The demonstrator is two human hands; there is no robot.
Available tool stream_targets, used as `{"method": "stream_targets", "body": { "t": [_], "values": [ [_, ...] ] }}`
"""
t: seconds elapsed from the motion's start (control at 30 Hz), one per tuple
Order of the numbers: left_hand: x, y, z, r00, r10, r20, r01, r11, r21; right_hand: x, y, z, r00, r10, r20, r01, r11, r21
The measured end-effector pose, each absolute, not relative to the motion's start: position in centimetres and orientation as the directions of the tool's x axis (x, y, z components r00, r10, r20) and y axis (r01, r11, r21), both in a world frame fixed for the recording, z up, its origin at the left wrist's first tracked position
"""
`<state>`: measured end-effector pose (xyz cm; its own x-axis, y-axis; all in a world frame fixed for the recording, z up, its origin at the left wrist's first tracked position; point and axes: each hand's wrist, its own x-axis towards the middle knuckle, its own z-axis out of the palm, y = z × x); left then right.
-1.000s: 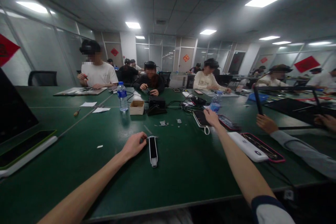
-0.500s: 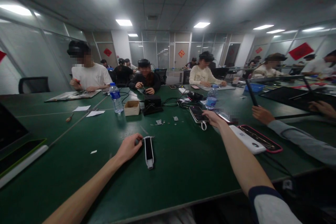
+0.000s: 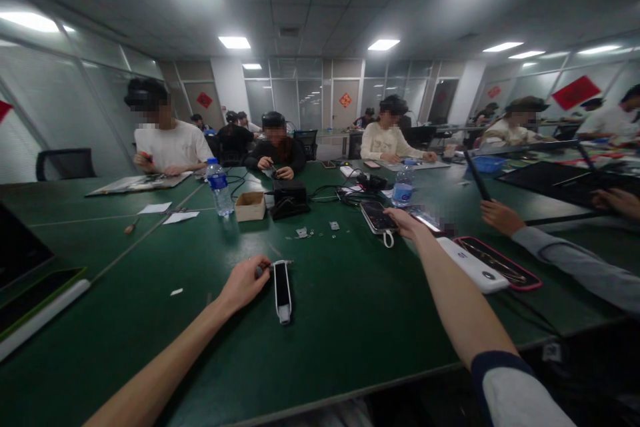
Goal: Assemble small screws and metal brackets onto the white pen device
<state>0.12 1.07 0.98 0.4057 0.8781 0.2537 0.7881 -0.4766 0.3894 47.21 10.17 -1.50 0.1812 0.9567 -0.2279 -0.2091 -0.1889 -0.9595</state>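
Near the middle of the green table (image 3: 320,340), my left hand (image 3: 246,283) curls its fingers around a small grey rounded piece (image 3: 259,271). Beside it lies a long narrow object (image 3: 283,290) with a white frame and a dark centre. A thin metal bit sticks out at that object's far end, and its exact kind is unclear. My right hand (image 3: 407,223) reaches forward to a smartphone (image 3: 376,217) with a white strap loop (image 3: 389,238). The index finger is stretched onto the right side of its screen, while the other fingers are partly hidden.
Several small metal parts (image 3: 301,233) lie ahead. Behind them are an open cardboard box (image 3: 251,207), a black device (image 3: 290,200) and two water bottles (image 3: 220,188). A white power bank (image 3: 470,263) and a red-rimmed tray (image 3: 517,273) sit right, near a co-worker's hand (image 3: 503,217).
The view has shifted very slightly. Both hands stay in place, the left at the grey piece and the right at the smartphone.
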Motion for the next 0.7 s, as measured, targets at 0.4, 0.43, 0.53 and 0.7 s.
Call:
{"method": "stream_targets", "body": {
  "t": [0.4,0.43,0.53,0.7],
  "values": [
    [0.23,0.95,1.34,0.402,0.888,0.223,0.777,-0.46,0.429,47.75,10.75,-1.34,0.099,0.951,-0.293,-0.186,-0.271,-0.944],
    [0.26,0.93,1.39,0.403,0.888,0.223,0.778,-0.46,0.427,47.8,10.72,-1.33,0.098,0.953,-0.288,-0.191,-0.266,-0.945],
    [0.33,0.87,1.51,0.4,0.889,0.222,0.783,-0.458,0.421,47.91,10.66,-1.34,0.121,0.953,-0.277,-0.199,-0.25,-0.948],
    [0.33,0.95,1.36,0.393,0.892,0.225,0.795,-0.452,0.405,47.85,10.51,-1.27,0.097,0.955,-0.278,-0.193,-0.256,-0.947]
  ]
}}
